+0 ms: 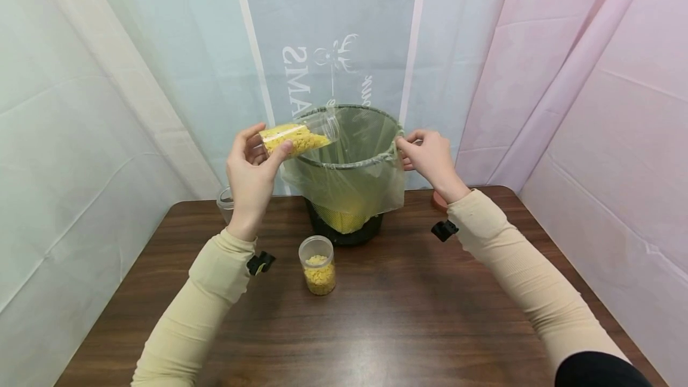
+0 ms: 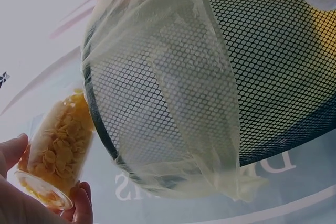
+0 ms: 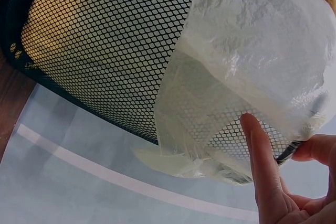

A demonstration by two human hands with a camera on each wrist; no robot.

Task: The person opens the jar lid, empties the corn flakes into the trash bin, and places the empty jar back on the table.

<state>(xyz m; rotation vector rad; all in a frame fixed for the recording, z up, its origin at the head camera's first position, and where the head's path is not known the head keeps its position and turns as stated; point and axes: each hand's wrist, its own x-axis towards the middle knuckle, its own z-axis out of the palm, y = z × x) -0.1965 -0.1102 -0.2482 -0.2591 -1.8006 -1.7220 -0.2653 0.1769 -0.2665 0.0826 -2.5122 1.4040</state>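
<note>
My left hand [image 1: 252, 175] grips a clear plastic jar [image 1: 301, 136] of yellow flakes, tipped on its side with its mouth over the left rim of a black mesh bin [image 1: 349, 237]. Seen from the left wrist, the flakes [image 2: 64, 148] reach toward the mouth of the jar. A thin pale-yellow bag [image 1: 365, 187] lines the bin and folds down over its rim. At the right side of that rim my right hand [image 1: 430, 157] pinches the bag and rim between thumb and fingers, as the right wrist view shows. Yellow contents show through the lower mesh.
A second clear jar [image 1: 319, 270], part filled with yellow flakes, stands upright and lidless before the bin. Another clear container [image 1: 226, 202] is partly hidden behind the left wrist. A reddish lid [image 1: 439, 200] lies by the right wrist. Fabric curtains [image 1: 177, 28] enclose the wooden table [image 1: 419, 315].
</note>
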